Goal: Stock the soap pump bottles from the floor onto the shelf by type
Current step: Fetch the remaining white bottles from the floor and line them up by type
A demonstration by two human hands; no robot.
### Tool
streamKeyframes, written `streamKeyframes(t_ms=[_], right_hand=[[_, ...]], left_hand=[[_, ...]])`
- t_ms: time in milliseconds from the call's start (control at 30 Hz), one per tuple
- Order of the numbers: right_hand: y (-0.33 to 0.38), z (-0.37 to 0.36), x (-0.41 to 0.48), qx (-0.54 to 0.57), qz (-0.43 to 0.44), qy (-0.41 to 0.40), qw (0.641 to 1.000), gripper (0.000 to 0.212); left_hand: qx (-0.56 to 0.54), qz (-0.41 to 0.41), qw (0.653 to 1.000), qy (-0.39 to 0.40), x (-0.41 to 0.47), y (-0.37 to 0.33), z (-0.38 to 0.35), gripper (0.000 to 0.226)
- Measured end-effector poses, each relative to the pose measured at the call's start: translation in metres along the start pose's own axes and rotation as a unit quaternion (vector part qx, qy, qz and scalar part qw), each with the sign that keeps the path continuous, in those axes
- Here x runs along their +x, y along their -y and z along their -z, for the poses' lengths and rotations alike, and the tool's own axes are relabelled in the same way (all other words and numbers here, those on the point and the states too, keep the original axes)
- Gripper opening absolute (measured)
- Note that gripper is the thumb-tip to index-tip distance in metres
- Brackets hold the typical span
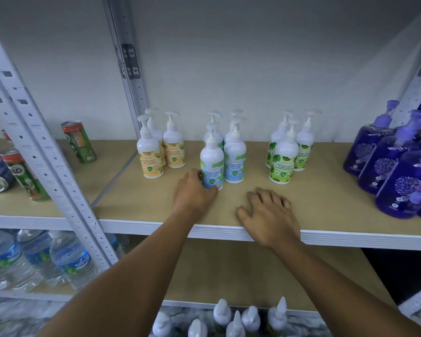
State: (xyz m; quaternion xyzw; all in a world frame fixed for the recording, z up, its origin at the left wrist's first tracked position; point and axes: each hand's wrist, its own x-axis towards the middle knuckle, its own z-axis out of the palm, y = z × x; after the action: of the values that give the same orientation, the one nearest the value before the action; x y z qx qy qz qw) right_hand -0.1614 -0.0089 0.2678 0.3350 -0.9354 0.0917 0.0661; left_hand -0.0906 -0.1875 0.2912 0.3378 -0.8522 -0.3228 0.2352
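Observation:
White pump bottles stand in groups on the wooden shelf. Yellow-label bottles are at the left, blue-label mint bottles in the middle, green-label bottles to the right. My left hand is wrapped around the base of the front blue-label bottle, which stands upright on the shelf. My right hand lies flat on the shelf near its front edge, fingers spread, holding nothing. Several more white pump bottles stand on the floor below.
Purple pump bottles crowd the shelf's right end. Drink cans sit in the neighbouring bay at left, behind a perforated metal upright. Water bottles fill the lower left shelf. A lower wooden shelf lies beneath my arms.

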Motion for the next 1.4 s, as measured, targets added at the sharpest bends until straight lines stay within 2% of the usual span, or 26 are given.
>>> streamKeyframes(t_ms=[967,1133,1267,1400], right_hand=[[0.001,0.0,0.0,0.001,-0.002,-0.014,1.0,0.053],[0.0,0.004,-0.003,0.014,0.001,-0.014,1.0,0.053],[-0.006,0.013,-0.012,0.061,0.02,0.003,0.998,0.052],[-0.016,0.017,-0.042,0.119,0.024,0.002,0.993,0.047]], left_hand=[[0.049,0.007,0.999,-0.01,0.027,0.002,-0.019,0.06],[0.08,0.008,0.997,0.008,0.003,-0.003,-0.013,0.074],[0.172,-0.017,0.985,0.017,-0.042,-0.005,-0.005,0.054],[0.155,-0.053,0.986,0.013,-0.096,0.002,0.0,0.049]])
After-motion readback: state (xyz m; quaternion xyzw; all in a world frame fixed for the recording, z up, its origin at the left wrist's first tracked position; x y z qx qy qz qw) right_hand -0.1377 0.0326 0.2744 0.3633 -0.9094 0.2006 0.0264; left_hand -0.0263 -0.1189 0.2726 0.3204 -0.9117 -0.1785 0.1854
